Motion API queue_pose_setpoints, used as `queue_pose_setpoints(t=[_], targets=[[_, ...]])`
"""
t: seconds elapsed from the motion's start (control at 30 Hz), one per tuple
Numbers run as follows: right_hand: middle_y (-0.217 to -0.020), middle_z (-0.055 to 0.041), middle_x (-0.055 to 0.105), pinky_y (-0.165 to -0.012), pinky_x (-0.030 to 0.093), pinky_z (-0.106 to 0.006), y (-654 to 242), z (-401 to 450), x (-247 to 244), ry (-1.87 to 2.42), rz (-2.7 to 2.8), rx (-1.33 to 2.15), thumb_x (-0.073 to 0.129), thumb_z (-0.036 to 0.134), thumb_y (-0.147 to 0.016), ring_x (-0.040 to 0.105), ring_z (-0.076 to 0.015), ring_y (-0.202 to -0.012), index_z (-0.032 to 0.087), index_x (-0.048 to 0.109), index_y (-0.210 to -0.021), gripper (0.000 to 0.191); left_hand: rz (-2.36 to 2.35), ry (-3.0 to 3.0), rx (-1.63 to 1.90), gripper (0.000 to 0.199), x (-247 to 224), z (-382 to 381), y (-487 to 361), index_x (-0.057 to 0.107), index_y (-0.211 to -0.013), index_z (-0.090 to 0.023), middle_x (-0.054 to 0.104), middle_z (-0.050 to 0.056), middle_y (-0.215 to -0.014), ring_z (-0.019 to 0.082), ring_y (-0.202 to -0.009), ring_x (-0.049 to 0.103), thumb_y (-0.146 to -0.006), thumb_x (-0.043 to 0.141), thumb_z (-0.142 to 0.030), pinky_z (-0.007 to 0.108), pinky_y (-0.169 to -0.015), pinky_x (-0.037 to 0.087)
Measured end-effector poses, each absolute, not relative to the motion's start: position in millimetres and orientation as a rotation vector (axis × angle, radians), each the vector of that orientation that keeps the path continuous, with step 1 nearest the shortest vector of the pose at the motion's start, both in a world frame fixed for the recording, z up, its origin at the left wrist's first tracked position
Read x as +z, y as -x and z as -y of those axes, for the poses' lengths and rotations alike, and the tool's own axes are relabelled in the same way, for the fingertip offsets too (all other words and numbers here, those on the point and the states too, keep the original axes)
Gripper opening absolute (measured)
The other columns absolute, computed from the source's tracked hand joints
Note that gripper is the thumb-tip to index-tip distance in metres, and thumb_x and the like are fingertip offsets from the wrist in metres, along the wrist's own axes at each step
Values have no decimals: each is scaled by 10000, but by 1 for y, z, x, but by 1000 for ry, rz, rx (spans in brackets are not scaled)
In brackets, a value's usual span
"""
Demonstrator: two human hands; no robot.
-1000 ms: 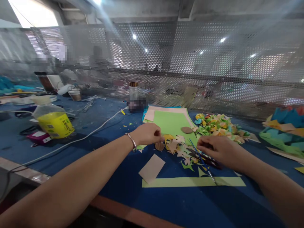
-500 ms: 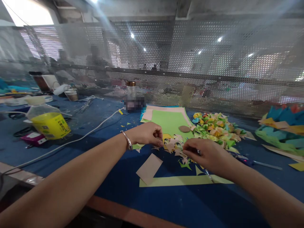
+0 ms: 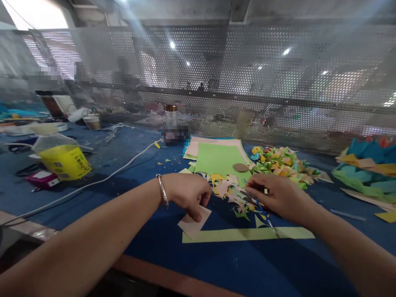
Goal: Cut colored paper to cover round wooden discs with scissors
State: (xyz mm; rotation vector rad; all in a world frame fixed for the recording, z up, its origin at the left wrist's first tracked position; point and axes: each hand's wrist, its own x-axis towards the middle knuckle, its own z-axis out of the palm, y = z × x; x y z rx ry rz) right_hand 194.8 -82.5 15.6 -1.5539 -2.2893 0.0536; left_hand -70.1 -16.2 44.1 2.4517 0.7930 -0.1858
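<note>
Pink card (image 3: 192, 229) partly beneath left hand (image 3: 185, 190), fingers curled, cannot tell if pinching, corner over green strip (image 3: 241, 235)

1. One camera, worn on the head, looks forward and down across the table (image 3: 154, 241).
2. Nearest the lens, the left forearm (image 3: 108, 227) and right forearm (image 3: 343, 243) enter from the lower corners.
3. The left hand (image 3: 185, 192) and right hand (image 3: 275, 192) show farther in, just below mid-height.
4. Beyond, a perforated screen (image 3: 188, 57) spans the upper view.
</note>
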Motion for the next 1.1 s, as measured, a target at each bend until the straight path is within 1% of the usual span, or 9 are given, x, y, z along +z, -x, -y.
queue_pose_setpoints(t=[0.07, 0.17, 0.27, 0.37, 0.6, 0.77, 0.83, 0.97, 1.1], targets=[[-722, -32, 690, -551, 399, -284, -195, 82, 16, 1555, 2234, 94, 493, 404, -945, 593, -173, -612, 219, 651, -812, 277, -725, -2340, -82, 206, 41, 12, 68, 637, -677, -197, 634, -11, -624, 146, -567, 557, -616, 827, -246, 273, -556, 375], [-672, -19, 673, -520, 389, -269, -188, 84, 20, 1504, 2200, 271, 511, 453, -949, 555, -147, -558, 212, 660, -800, 320, -673, -2061, 283, 235, 34, 7, 58, 576, -711, -196, 627, -12, -616, 148, -582, 603, -702, 785, -303, 283, -587, 429], [-675, -20, 657, -523, 404, -258, -177, 87, 22, 1444, 2113, 471, 501, 535, -960, 567, -151, -595, 205, 677, -850, 390, -620, -1889, 576, 312, 26, 7, 46, 537, -733, -193, 602, -24, -621, 130, -616, 610, -703, 809, -343, 270, -612, 450], [-700, -19, 647, -509, 404, -249, -171, 89, 21, 1383, 2032, 642, 526, 562, -944, 559, -146, -598, 202, 686, -909, 395, -625, -1834, 699, 302, 20, 12, 36, 547, -735, -184, 592, -27, -642, 107, -622, 579, -710, 811, -327, 259, -619, 447], [-616, 11, 602, -481, 419, -245, -174, 87, 17, 1333, 1835, 788, 587, 516, -916, 526, -125, -511, 205, 653, -769, 351, -611, -1608, 652, 264, 12, 17, 28, 562, -877, -166, 626, -28, -712, 91, -569, 596, -748, 790, -202, 271, -611, 489], [-669, -9, 653, -525, 490, -260, -174, 85, 16, 1320, 1702, 753, 647, 509, -860, 597, -154, -578, 212, 662, -787, 307, -593, -1315, 618, 473, 13, 16, 30, 523, -1045, -165, 668, -19, -737, 143, -661, 688, -686, 816, -71, 313, -701, 537], [-687, -17, 663, -528, 505, -261, -173, 85, 17, 1309, 1696, 762, 649, 517, -855, 610, -160, -593, 211, 664, -786, 314, -578, -1286, 600, 428, 15, 17, 31, 546, -987, -156, 668, -17, -732, 141, -686, 692, -675, 827, -70, 303, -715, 532], [-642, -6, 637, -464, 487, -247, -169, 87, 20, 1302, 1709, 799, 654, 545, -850, 568, -139, -516, 202, 676, -800, 348, -630, -1375, 582, 220, 17, 22, 29, 584, -750, -140, 631, -19, -641, 100, -594, 629, -745, 804, -155, 261, -647, 484], [-676, -21, 667, -484, 509, -254, -171, 87, 19, 1307, 1712, 784, 641, 550, -862, 601, -149, -546, 195, 676, -823, 359, -656, -1409, 569, 168, 16, 24, 26, 628, -743, -143, 633, -20, -643, 86, -580, 589, -756, 794, -165, 243, -607, 435]])
